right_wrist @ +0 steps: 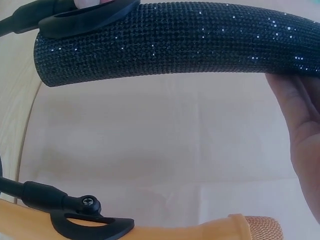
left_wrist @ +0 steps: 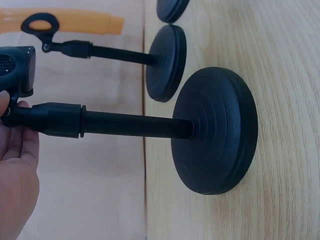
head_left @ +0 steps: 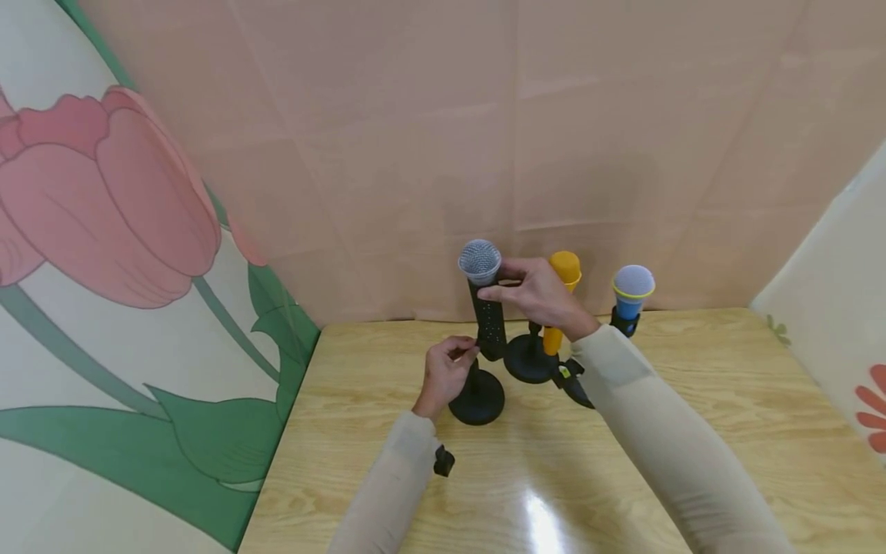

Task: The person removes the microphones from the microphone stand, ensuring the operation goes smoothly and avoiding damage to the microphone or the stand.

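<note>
Sleeves: two pale sleeves [head_left: 664, 431] reach from the near edge of the wooden table [head_left: 692, 477] toward its far edge, where a bright glare lies between them.
Left hand: the left hand [head_left: 443, 373] is curled, its fingertips pinched on the top of the black stand [head_left: 477, 392], just under the clip; the stand's round base [left_wrist: 215, 131] sits flat on the wood.
Right hand: the right hand [head_left: 536, 292] grips the black microphone [head_left: 484, 304] high on its sparkly body, thumb and fingers closed just below the silver mesh head.
Microphone position: it stands nearly upright with its lower end at the stand's clip [right_wrist: 85, 20]; whether it is fully seated cannot be told.
Doing it well: the person would likely do best to keep the stand pinned steady and move the microphone along the clip's line, not sideways, so the base does not tip.
Neighbours: an orange microphone [head_left: 564, 292] on its own stand sits just behind the right hand, and a blue microphone [head_left: 631, 291] stands further right, so the right wrist has little room.
</note>
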{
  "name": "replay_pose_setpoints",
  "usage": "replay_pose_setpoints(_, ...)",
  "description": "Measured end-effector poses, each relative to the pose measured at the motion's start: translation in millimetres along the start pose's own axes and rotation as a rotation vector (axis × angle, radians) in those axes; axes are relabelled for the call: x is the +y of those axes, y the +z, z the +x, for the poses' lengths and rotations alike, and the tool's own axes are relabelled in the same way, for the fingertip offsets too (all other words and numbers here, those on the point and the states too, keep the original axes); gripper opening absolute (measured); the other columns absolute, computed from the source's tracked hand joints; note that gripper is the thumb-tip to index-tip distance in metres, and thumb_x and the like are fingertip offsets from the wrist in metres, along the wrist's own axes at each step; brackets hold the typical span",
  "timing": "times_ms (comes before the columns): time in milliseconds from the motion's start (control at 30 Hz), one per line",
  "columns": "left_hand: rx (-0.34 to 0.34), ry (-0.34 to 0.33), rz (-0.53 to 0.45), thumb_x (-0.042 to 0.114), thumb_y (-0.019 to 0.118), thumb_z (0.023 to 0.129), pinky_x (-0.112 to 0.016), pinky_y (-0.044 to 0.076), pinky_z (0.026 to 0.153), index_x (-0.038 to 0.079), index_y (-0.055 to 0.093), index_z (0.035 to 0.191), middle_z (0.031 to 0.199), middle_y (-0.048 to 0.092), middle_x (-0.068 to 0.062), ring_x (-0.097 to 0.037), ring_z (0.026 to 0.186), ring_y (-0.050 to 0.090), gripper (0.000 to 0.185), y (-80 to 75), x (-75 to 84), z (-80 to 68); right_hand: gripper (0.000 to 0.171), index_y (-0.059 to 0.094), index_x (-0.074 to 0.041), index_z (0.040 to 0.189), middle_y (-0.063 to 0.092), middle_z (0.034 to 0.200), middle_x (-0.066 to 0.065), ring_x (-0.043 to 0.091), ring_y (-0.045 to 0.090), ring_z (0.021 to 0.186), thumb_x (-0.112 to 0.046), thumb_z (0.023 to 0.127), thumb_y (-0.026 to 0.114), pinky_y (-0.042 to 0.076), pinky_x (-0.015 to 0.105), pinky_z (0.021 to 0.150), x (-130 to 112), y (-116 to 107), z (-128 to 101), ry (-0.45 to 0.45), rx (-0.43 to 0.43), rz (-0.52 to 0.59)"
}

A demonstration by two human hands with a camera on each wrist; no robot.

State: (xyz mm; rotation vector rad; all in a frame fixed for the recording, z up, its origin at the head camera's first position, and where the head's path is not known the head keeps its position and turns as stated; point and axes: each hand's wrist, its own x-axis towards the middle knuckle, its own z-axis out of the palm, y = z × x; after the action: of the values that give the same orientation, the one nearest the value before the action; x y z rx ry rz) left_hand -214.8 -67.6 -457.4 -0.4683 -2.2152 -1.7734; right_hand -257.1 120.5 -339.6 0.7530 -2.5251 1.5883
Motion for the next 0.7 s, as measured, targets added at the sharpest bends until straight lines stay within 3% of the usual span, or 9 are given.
replay_pose_setpoints(700, 0.011, 0.036, 0.009, -0.011, 0.067, 0.089, -0.041, 0.058, 0.084, -0.013, 0.071, 0.093, 0.097, 0.071, -0.024, -0.037, 0.093, 0.07, 0.006, 0.3, -1.6, -0.7, 0.041, 0.066, 0.001, 0.127, 0.068, 0.124, 0.016, 0.032, 0.066, 0.111, -0.012, 0.09, 0.076, 0.054, 0.046, 0.092, -8.1, -2.2, 4.1, -0.052, -0.011, -0.016)
